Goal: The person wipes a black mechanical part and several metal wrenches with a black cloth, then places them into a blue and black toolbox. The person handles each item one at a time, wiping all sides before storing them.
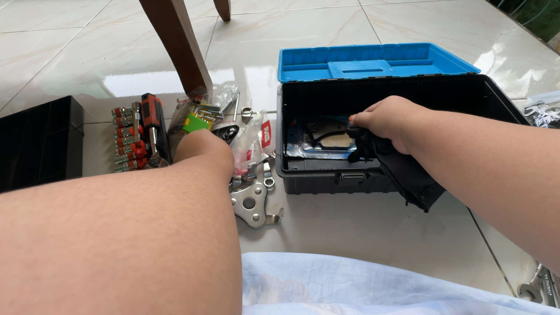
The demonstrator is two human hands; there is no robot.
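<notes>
An open black toolbox (326, 178) with a blue lid (373, 61) stands on the tiled floor. My right hand (388, 119) reaches over its front wall, closed on a black cloth (402, 169) that drapes out over the box's front edge. Inside the box lie dark items on a bluish sheet (318, 143). My left hand (201, 146) rests on a heap of tools and plastic packets (245, 140) left of the box; its fingers are hidden behind the wrist. A metal plate tool (252, 204) lies just below that hand.
A red and black screwdriver bit set (137, 137) lies left of the heap. A black tray (38, 143) sits at far left. A wooden chair leg (178, 44) stands behind the tools. Pale blue fabric (350, 289) covers the near foreground. Metal wrenches (539, 286) lie bottom right.
</notes>
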